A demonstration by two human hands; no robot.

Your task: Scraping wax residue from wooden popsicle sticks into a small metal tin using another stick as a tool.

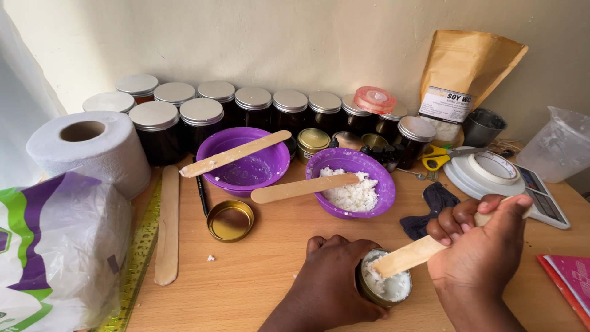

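My left hand [332,280] wraps around a small gold tin [386,289] filled with white waxy flakes, near the table's front edge. My right hand [482,243] grips a flat wooden stick [410,256] whose tip presses into the white fill of the tin. Behind them a purple bowl [369,163] holds more white flakes, with another wooden stick [304,187] lying across it. A second purple bowl [270,161], nearly empty, carries a third stick [233,154] on its rim.
A gold lid [230,220] lies open-side up near a long stick [167,224]. Dark jars with silver lids [254,98] line the wall. Toilet roll [86,147], plastic bag [55,246], scale [498,175], scissors [437,157], brown pouch [464,80], clear jug [556,144].
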